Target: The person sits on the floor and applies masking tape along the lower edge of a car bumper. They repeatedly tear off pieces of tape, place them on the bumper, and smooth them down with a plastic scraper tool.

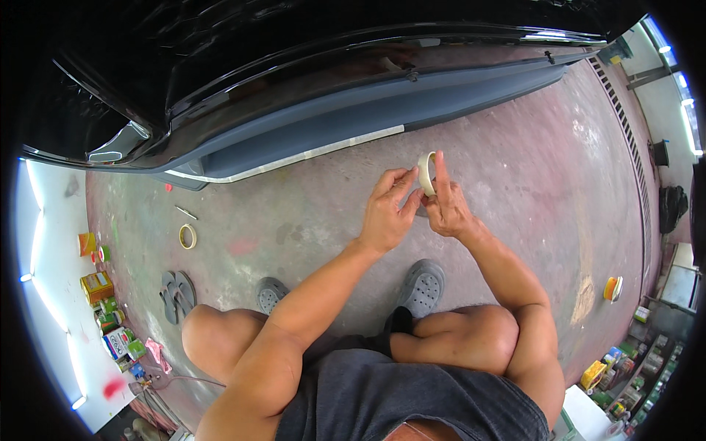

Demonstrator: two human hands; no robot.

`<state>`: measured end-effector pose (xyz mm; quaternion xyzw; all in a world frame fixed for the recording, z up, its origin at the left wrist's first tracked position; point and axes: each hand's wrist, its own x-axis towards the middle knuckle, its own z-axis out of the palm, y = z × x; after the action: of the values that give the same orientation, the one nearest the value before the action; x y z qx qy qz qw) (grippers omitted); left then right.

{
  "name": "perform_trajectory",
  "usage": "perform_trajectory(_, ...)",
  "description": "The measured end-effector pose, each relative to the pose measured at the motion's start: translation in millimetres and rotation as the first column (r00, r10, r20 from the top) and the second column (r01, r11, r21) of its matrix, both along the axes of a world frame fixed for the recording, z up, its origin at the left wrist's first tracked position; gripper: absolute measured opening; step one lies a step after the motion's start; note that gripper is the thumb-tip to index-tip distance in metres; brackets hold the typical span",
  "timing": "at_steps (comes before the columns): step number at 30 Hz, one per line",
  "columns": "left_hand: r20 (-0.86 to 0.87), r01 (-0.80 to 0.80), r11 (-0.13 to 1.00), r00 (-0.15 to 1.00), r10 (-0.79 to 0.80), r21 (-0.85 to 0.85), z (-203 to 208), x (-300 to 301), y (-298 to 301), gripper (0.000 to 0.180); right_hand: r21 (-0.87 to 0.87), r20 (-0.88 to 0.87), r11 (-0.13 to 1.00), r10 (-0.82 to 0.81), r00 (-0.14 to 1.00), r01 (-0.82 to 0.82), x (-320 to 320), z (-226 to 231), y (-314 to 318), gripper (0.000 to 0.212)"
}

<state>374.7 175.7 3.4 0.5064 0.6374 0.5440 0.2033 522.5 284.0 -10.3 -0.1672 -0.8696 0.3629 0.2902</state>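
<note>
Roll of masking tape (426, 173) held upright above the floor (515, 184), right hand (447, 209) fingers clamped on it, left hand (386, 213) fingers pinched at its edge; the thin strip may tear if picked unevenly.

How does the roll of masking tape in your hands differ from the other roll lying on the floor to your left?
The cream roll of masking tape is held up on edge between the left hand and right hand; the yellowish tape ring lies flat on the concrete floor, untouched. The held roll looks thicker-walled and paler; the floor ring looks thin, nearly used up. Both are round tape rolls with open centres.
</note>
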Motion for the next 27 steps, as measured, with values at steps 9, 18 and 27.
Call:
perform_trajectory(9,-0.191,-0.091,0.990,0.975,0.110,0.104,-5,3,2,0.015,0.110,0.016,0.992,0.053,0.998,-0.054,-1,-3,2,0.097)
perform_trajectory(18,-0.168,-0.022,1.000,0.986,0.018,-0.022,-6,-1,7,0.009,-0.155,0.146,0.987,-0.024,0.989,0.047,6,-3,3,0.092)
perform_trajectory(27,0.232,-0.126,0.963,0.955,0.183,-0.240,-18,-12,2,0.015,-0.157,0.360,0.988,0.049,0.932,0.008,11,2,14,0.082)
